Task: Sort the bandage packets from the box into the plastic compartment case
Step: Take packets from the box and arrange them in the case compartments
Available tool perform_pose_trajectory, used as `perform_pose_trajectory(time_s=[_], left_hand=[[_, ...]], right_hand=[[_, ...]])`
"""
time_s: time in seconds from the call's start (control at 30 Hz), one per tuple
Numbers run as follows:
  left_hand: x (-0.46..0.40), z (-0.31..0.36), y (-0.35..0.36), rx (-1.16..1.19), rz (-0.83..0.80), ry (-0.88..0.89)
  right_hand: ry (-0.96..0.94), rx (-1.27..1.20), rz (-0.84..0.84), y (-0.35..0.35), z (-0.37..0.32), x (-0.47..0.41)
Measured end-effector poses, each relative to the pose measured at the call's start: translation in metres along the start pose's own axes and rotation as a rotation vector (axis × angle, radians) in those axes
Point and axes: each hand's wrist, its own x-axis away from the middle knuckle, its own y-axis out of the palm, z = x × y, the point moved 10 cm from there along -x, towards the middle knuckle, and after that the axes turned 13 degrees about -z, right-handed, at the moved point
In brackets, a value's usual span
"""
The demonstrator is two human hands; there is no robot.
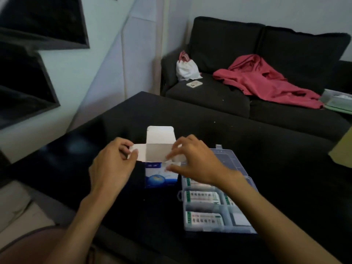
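A blue and white cardboard box [161, 176] stands upright on the black table [266, 159] with its top flaps open. My left hand [114, 162] pinches the box's left side flap. My right hand [194, 161] reaches over the box's right edge, its fingers at the right flap and a white packet there; the grip is blurred. To the right lies the clear plastic compartment case [213, 229], lid open, with bandage packets [202, 197] in several compartments. My right forearm hides part of the case.
A dark sofa [219, 96] stands behind the table with a red garment [266, 80], a white bag [186, 70] and a phone [194, 84] on it. A tan object [342, 149] sits at the table's right edge. Dark shelves hang on the left wall.
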Motion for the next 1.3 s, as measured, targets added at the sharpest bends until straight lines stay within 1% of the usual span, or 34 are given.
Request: perform_pose_trajectory(time_s=[0.07, 0.13, 0.2, 0.23, 0.3, 0.4, 0.53, 0.6, 0.67, 0.7, 0.77, 0.83, 0.93, 1.03, 1.13, 1.3], left_hand=[[-0.005, -0.012, 0.014, 0.066, -0.097, -0.044], [-0.008, -0.017, 0.028, 0.208, -0.221, -0.087], [-0.009, -0.018, 0.034, 0.326, -0.270, -0.087], [-0.008, -0.012, 0.035, 0.330, -0.291, -0.068], [-0.007, -0.007, 0.039, 0.316, -0.320, -0.040], [-0.007, -0.004, 0.040, 0.367, -0.342, -0.014], [-0.006, 0.001, 0.053, 0.436, -0.514, 0.042], [-0.003, 0.003, 0.055, 0.478, -0.577, 0.045], [-0.002, 0.005, 0.054, 0.509, -0.562, 0.058], [-0.002, 0.006, 0.053, 0.513, -0.540, 0.068], [-0.002, 0.009, 0.053, 0.509, -0.499, 0.082], [-0.004, 0.011, 0.055, 0.487, -0.468, 0.089], [-0.008, 0.010, 0.055, 0.458, -0.448, 0.085], [-0.010, 0.008, 0.054, 0.454, -0.439, 0.081], [-0.013, 0.006, 0.054, 0.459, -0.426, 0.086], [-0.012, 0.008, 0.050, 0.469, -0.372, 0.093]], right_hand=[[-0.004, 0.099, 0.070, 0.007, -0.003, 0.006], [-0.021, 0.117, 0.168, 0.007, -0.007, 0.018], [-0.066, 0.158, 0.219, 0.009, -0.015, 0.025], [-0.089, 0.189, 0.236, 0.011, -0.018, 0.028], [-0.114, 0.216, 0.229, 0.017, -0.021, 0.031], [-0.112, 0.176, 0.194, 0.022, -0.019, 0.035], [-0.117, 0.082, 0.114, 0.027, -0.019, 0.039], [-0.106, 0.027, 0.110, 0.022, -0.017, 0.040], [-0.121, 0.031, 0.118, 0.013, -0.020, 0.035], [-0.130, 0.052, 0.094, 0.010, -0.024, 0.030], [-0.128, 0.115, -0.003, 0.011, -0.031, 0.012], [-0.079, 0.219, -0.107, 0.019, -0.031, -0.008], [-0.031, 0.354, -0.197, 0.026, -0.032, -0.026], [-0.032, 0.394, -0.227, 0.030, -0.036, -0.035], [-0.036, 0.398, -0.212, 0.029, -0.039, -0.039], [-0.028, 0.320, -0.224, 0.033, -0.034, -0.039]])
